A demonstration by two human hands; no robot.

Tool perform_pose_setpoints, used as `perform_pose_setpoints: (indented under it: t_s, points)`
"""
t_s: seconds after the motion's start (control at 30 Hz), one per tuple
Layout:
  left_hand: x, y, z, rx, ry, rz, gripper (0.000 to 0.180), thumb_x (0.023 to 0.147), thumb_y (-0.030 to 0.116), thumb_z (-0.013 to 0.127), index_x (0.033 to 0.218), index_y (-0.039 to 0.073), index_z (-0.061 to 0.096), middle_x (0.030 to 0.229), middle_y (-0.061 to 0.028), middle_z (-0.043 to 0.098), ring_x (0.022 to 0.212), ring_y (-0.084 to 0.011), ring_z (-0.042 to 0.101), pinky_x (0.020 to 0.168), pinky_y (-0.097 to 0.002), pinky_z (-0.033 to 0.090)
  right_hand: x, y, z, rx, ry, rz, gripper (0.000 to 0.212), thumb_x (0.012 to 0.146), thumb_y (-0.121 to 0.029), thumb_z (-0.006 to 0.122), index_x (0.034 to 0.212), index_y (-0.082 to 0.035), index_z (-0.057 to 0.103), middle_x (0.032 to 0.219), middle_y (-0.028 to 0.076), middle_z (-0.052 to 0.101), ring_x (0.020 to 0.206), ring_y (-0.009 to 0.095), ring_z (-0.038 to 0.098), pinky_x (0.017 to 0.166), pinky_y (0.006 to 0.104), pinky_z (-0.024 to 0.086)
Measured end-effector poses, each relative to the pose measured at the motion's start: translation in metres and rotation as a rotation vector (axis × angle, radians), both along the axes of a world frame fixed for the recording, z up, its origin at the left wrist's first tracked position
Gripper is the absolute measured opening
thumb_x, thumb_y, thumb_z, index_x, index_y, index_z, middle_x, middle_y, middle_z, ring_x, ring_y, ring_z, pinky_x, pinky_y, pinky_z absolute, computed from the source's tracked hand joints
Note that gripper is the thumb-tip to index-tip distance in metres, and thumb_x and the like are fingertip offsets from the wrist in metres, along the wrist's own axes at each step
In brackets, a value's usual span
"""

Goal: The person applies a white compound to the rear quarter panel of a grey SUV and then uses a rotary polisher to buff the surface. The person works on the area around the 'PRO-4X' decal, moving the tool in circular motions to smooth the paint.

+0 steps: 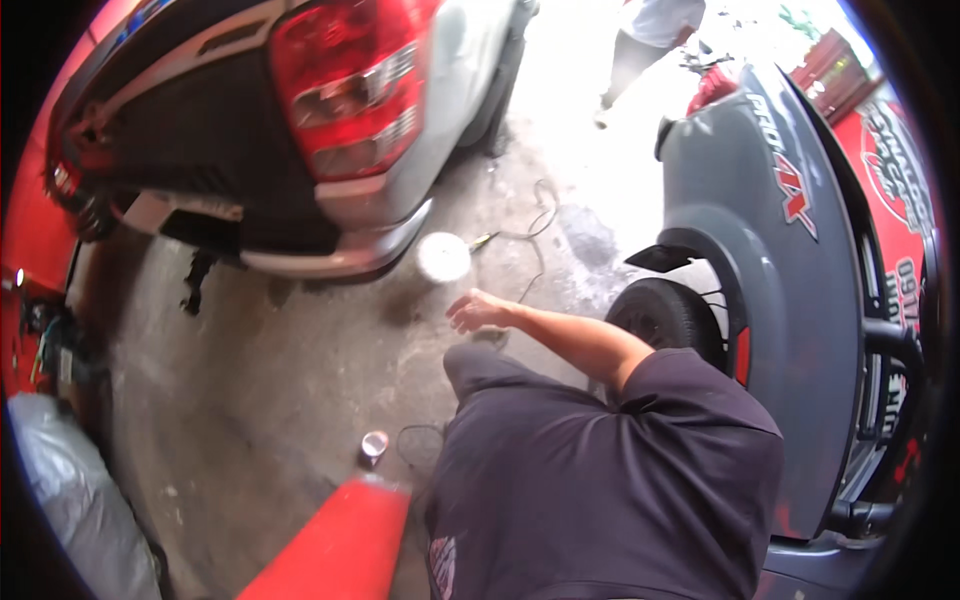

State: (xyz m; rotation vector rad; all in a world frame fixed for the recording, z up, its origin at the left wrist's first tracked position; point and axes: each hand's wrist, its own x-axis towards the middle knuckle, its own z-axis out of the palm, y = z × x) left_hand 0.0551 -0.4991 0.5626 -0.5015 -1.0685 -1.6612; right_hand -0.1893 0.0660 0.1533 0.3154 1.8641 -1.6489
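1. Grip: the bare right hand (pixel 478 311) is hanging over the floor, fingers loosely bent and standing apart, with nothing visible between them. The left hand is lying outside the frame, so the state of its grip cannot be told.
2. Nearest thing: a white, round, disc-like object (pixel 443 258) is resting on the grey, stained concrete floor (pixel 250 370), just beyond the fingertips and apparently not touching them. Its exact kind is escaping identification.
3. Beside the disc: a small yellow-and-dark piece (pixel 483 241) is adjoining its right side, and a thin dark cord (pixel 515 236) is trailing away from it.
4. Step in hand: judging by the extended arm, the right hand is being positioned near the disc, without contact. Taking hold would be calling for a short extension forward and a closing of the fingers around its rim, keeping clear of the cord.
5. Towards the wearer: a small, pale-topped round container (pixel 375 444) is standing by the end of a red, tapering object (pixel 335 535).
6. Surroundings: a dark-and-silver vehicle rear with a red lamp (pixel 352 90) is overhanging the left; a grey vehicle panel with a black tyre (pixel 672 318) is flanking the right; a person in a white top (pixel 660 20) is standing beyond.
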Motion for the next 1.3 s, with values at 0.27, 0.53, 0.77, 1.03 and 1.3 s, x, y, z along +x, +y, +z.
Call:
perform_pose_setpoints:
  t_s: [0.27, 0.53, 0.77, 1.03, 1.3]
  points:
    - [-0.134, -0.066, -0.010, 0.171, -0.081, -0.186, 0.064, 0.103, 0.047, 0.059, 0.152, 0.008, 0.046, 0.090, -0.0022, 0.055, 0.075, -0.0132, 0.048, 0.064, -0.0281, 0.045, -0.083, -0.151, 0.010, -0.459, -0.097, 0.068, 0.047, 0.101, -0.017, 0.059, 0.140, 0.008, 0.054, 0.111, 0.017, 0.071, 0.101, 0.028, 0.073, 0.094, 0.0441, 0.060]
    - [-0.155, -0.090, 0.046, 0.061, -0.197, 0.746, 0.072, 0.110, 0.033, 0.045, 0.167, 0.021, 0.003, 0.117, -0.0203, 0.065, 0.075, -0.0271, 0.066, 0.061, -0.0372, 0.053, -0.213, -0.276, 0.039, -0.630, -0.257, 0.540, 0.050, 0.097, -0.024, 0.066, 0.139, 0.001, 0.057, 0.116, 0.018, 0.074, 0.102, 0.030, 0.075, 0.087, 0.0413, 0.060]
    - [-0.149, -0.172, 0.089, 0.177, -0.308, 0.788, 0.042, 0.108, 0.025, 0.051, 0.144, 0.005, 0.041, 0.117, -0.0208, 0.069, 0.078, -0.0328, 0.070, 0.063, -0.0406, 0.056, -0.292, -0.448, 0.097, -0.637, -0.320, 0.670, 0.039, 0.096, -0.013, 0.061, 0.133, 0.002, 0.061, 0.111, 0.017, 0.074, 0.099, 0.029, 0.075, 0.090, 0.0417, 0.060]
    - [-0.152, -0.232, 0.144, 0.022, -0.283, 0.963, 0.046, 0.106, 0.021, 0.053, 0.144, 0.000, 0.038, 0.110, -0.0214, 0.066, 0.084, -0.0335, 0.068, 0.072, -0.0441, 0.058, -0.259, -0.574, 0.120, -0.733, -0.454, 0.987, 0.039, 0.095, -0.007, 0.058, 0.133, 0.003, 0.061, 0.115, 0.021, 0.073, 0.103, 0.035, 0.074, 0.095, 0.0482, 0.060]
    - [-0.140, -0.185, -0.014, 0.160, -0.826, 0.778, 0.044, 0.105, 0.018, 0.059, 0.143, -0.002, 0.051, 0.097, -0.0158, 0.070, 0.080, -0.0239, 0.071, 0.068, -0.0354, 0.060, -0.234, -0.699, 0.138, -0.639, -0.672, 1.213, 0.040, 0.095, -0.004, 0.059, 0.133, 0.004, 0.060, 0.114, 0.022, 0.073, 0.102, 0.037, 0.074, 0.096, 0.0506, 0.060]
